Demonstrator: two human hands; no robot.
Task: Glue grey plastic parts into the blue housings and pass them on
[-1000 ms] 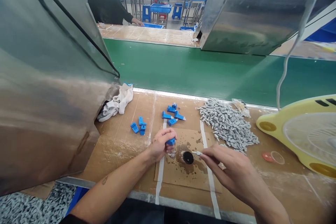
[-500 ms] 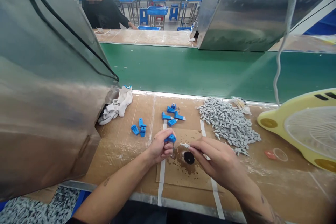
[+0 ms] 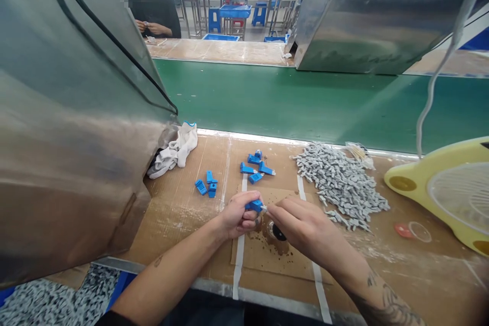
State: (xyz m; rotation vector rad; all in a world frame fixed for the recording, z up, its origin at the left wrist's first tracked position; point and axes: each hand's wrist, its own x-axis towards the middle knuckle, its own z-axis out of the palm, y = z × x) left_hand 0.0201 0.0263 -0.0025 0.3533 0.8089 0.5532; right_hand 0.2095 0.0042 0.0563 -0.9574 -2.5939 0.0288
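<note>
Left hand (image 3: 237,218): grip clamped on a blue part (image 3: 255,205), fingers curled around it, thumb lying along the top. The part is hard-looking, plastic in appearance, block-shaped, and is held above the counter (image 3: 191,232), with one end facing the right hand (image 3: 301,221).

Right hand: grip together, thumb and forefinger pinching a slim grey piece (image 3: 264,208). Its pale tip is at the end of the blue part; whether it is seated cannot be told, as the fingers hide most of it.

Below the hands: a flat cardboard sheet (image 3: 263,265), blotched with dark, wet-looking spots, bordered by two strips of white tape (image 3: 238,270). A round black disc (image 3: 278,233) is on it, partly covered by the right hand.

Beyond the left hand: angular blue blocks (image 3: 255,178) in a loose group, several with pale ends; a smaller blue cluster (image 3: 200,187) lies to their left. Beyond the right hand: a heap (image 3: 342,183) of small, elongated, matt grey pieces.

Surroundings: crumpled white knitted cloth (image 3: 178,147) against a brushed, smeared metal housing (image 3: 76,112); smooth green belt (image 3: 267,97) behind the counter; yellow-framed fan (image 3: 410,183) at right, its round grille ribbed.
</note>
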